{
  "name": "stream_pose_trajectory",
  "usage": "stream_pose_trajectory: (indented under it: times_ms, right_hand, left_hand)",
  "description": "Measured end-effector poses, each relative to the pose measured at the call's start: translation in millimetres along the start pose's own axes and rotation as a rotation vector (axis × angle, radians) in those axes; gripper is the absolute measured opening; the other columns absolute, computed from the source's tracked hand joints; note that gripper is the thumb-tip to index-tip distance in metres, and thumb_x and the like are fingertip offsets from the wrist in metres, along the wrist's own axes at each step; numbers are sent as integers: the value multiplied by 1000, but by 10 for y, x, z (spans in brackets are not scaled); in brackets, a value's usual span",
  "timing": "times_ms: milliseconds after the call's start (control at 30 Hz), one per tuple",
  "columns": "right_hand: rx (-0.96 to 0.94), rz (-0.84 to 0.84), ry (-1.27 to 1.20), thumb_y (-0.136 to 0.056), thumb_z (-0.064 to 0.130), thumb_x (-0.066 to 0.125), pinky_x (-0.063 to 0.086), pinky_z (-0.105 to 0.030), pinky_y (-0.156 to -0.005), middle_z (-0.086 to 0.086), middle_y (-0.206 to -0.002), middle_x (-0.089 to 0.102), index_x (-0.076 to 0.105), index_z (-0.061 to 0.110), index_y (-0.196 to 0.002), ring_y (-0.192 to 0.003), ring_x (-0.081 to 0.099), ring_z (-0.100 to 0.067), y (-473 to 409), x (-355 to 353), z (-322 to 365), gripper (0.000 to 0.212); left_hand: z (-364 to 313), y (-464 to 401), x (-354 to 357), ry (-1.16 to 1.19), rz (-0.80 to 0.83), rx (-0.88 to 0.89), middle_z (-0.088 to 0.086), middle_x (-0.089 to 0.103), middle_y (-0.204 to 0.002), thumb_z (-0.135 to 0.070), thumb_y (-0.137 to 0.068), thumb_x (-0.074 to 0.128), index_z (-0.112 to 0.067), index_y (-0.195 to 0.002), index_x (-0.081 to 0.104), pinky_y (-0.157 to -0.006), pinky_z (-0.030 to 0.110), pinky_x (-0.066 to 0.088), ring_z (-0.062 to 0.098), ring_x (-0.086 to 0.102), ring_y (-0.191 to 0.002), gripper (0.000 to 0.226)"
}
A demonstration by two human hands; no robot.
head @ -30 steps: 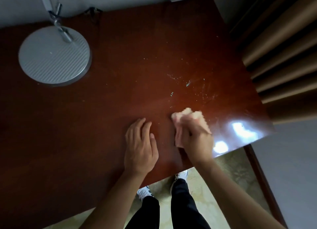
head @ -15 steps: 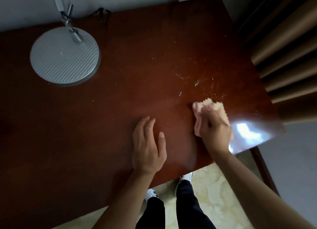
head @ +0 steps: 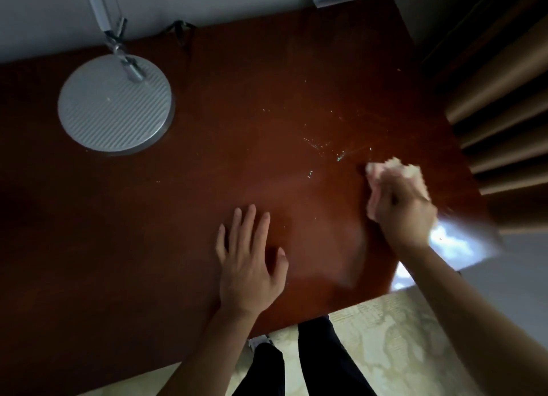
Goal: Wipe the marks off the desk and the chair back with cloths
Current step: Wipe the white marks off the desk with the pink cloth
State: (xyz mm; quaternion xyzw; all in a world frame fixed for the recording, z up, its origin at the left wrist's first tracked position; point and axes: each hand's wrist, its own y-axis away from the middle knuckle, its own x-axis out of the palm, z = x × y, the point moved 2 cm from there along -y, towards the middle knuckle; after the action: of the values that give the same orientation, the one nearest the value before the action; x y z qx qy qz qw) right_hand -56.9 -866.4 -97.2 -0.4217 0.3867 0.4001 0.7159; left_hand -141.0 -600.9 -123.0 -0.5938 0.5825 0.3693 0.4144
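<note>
right hand [head: 406,214] gripping cloth [head: 385,173], desk [head: 207,188]

From my feed I see a pale wall [head: 237,1] at the far side; tan pleated curtains [head: 504,99] hang on the right; a cream patterned floor [head: 394,345] lies near; window light glares off the wood's near right corner.

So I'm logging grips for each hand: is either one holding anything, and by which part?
The right hand grips a bunched pink cloth around its middle, on the desk. The left hand holds nothing, flat on the desk.
</note>
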Motion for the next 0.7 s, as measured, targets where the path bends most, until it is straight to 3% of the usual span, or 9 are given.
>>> stream_pose_trajectory:
  times_ms: [67,167,200,267,367,500,567,633,700]
  right_hand:
    - [35,55,-27,-91,17,59,46,-30,-64,-7,-95,70,72,17,-99,-84,65,-31,132,-65,-5,16]
    - [-262,286,-122,-94,17,53,49,-34,-93,1,-115,66,69,18,-114,-108,62,-22,412,114,448,25]
    - [-386,272,-163,-97,18,51,50,-35,-98,-1,-117,69,71,16,-113,-112,64,-20,459,218,636,25]
    - [-490,193,-205,-98,14,48,53,-37,-97,-5,-113,72,74,11,-105,-109,67,-19,280,412,790,27]
    - [-368,178,-177,-86,7,58,58,-36,-87,-5,-114,72,75,13,-103,-105,69,-21,-297,465,558,24]
    - [-249,122,-145,-89,7,54,53,-35,-92,-7,-115,71,74,14,-101,-109,67,-21,-301,242,144,24]
    - [-342,195,-195,-90,12,54,55,-35,-85,-7,-112,72,73,15,-103,-104,68,-24,-54,254,273,23]
    - [-514,256,-255,-90,12,58,54,-34,-92,-4,-112,72,73,13,-104,-107,68,-21,87,338,611,21]
    - [-552,235,-274,-87,10,55,55,-32,-91,-1,-111,73,75,12,-101,-106,68,-19,-98,476,872,25]
  left_hand:
    - [-22,-13,6,-74,39,-22,6,31,-161,-45,-87,47,-18,-148,44,-121,53,10,25,20,-152,67]
    - [-77,-266,17,-151,68,-25,5,26,-162,-49,-85,47,-18,-148,44,-119,55,11,26,17,-152,70]
    - [-75,-391,5,-169,56,-24,6,27,-162,-51,-84,47,-18,-148,45,-118,55,13,27,17,-152,72]
    - [-131,-704,-9,-181,32,-52,7,28,-162,-55,-84,46,-18,-147,45,-117,56,15,28,18,-152,73]
    - [-226,-1032,50,-195,84,-91,7,26,-163,-62,-84,43,-19,-149,41,-118,57,13,28,14,-153,77]
    - [-229,-1090,124,-245,125,-115,8,27,-162,-66,-81,45,-20,-149,40,-118,58,16,28,17,-152,83]
    - [-234,-1103,128,-245,109,-113,9,30,-161,-65,-79,48,-18,-148,43,-117,57,18,29,20,-151,83]
    - [-245,-1104,117,-237,75,-96,10,33,-160,-62,-77,50,-17,-146,46,-116,57,20,30,24,-150,82]
    - [-254,-1100,117,-221,66,-91,10,35,-158,-60,-76,50,-16,-144,49,-116,57,22,31,26,-149,81]
